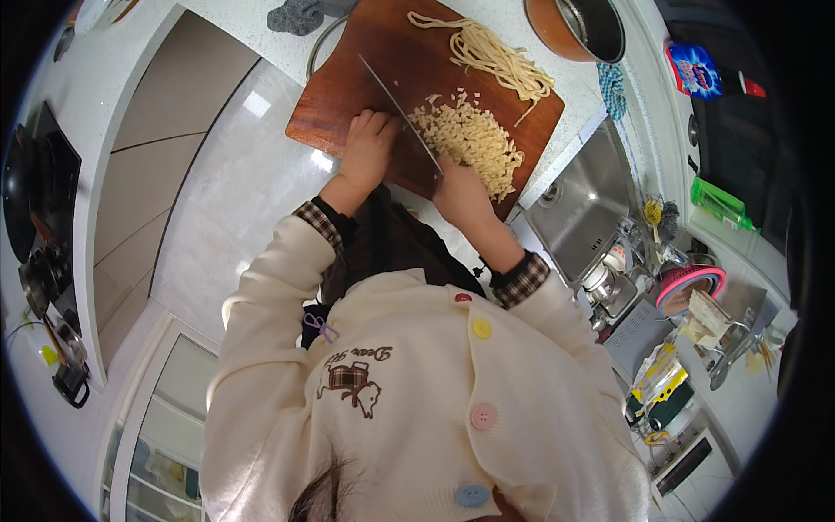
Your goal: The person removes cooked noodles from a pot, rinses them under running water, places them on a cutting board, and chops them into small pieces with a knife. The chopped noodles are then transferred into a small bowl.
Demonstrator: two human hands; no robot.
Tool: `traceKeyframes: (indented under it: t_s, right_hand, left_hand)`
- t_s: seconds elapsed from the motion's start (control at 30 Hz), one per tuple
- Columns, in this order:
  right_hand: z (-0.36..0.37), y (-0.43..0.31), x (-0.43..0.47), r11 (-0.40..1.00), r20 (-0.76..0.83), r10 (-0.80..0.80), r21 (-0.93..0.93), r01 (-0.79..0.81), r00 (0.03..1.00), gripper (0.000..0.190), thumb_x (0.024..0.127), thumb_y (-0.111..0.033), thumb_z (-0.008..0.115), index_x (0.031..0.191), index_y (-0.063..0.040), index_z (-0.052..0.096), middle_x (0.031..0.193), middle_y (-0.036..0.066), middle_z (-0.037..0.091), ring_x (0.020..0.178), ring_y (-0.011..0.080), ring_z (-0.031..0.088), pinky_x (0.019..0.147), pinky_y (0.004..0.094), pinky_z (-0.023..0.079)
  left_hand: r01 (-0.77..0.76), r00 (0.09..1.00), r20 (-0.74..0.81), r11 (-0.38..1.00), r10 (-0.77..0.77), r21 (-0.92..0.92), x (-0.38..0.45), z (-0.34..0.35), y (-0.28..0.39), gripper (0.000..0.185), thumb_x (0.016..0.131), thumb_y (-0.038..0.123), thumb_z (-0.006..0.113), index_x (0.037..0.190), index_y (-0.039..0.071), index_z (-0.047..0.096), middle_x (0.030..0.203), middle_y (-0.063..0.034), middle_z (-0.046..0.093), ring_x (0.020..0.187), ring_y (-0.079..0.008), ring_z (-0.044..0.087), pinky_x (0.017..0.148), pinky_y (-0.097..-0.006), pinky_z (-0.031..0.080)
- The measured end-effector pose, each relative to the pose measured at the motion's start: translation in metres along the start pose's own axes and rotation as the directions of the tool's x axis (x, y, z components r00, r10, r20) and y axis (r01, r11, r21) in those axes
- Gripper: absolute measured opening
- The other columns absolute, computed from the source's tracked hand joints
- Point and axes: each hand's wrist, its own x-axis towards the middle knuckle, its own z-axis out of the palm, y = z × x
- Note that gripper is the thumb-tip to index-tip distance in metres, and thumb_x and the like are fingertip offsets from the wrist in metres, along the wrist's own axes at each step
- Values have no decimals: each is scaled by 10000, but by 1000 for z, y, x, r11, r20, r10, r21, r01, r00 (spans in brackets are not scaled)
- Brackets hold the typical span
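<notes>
My right hand grips a kitchen knife at its near end. The blade is seen almost edge-on and slants away to the upper left over a brown wooden cutting board. To the left of the blade, my left hand rests on the board with its fingers curled close to the steel; whatever lies under the fingers is hidden. A heap of small, pale diced pieces spreads to the right of the knife. Beyond it lies a bundle of long, pale noodle-like strips.
An orange-brown pot stands beyond the board, and a grey cloth lies at its far left. To the right is a steel sink, with pink-rimmed baskets and utensils nearby. A hob with pans is at far left.
</notes>
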Motion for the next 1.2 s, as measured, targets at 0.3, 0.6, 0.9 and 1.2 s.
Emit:
traceKeyframes:
  t_s: [0.3,0.6,0.9,1.2]
  right_hand:
    - [-13,-3,18,986,-142,-143,70,154,979,218,719,-6,502,929,26,551,780,273,601,793,444,584,701,490,482]
    - [-1,-6,2,998,-6,-48,-28,48,999,181,714,8,514,895,18,523,726,266,599,748,435,600,670,494,488]
    - [-13,-8,25,974,-187,-192,85,211,963,204,713,8,516,911,36,556,770,275,599,793,431,591,701,479,482]
    - [-3,-1,-5,992,-51,-63,107,68,997,210,746,-13,517,952,23,540,745,277,588,749,450,576,688,497,468]
  left_hand:
    - [82,995,-53,993,-87,-90,3,-12,9,222,749,47,621,970,39,600,891,-98,560,844,-307,513,722,-387,439]
    - [52,999,-4,998,-51,23,-2,-4,3,229,726,48,587,954,52,608,895,-87,558,860,-292,504,746,-382,421]
    - [105,994,-36,993,-107,-60,4,-11,5,178,761,80,626,936,51,607,874,-93,566,861,-297,522,736,-377,429]
    - [84,996,-2,995,-84,59,5,-3,7,162,756,64,598,917,54,616,877,-83,571,863,-288,522,740,-385,410]
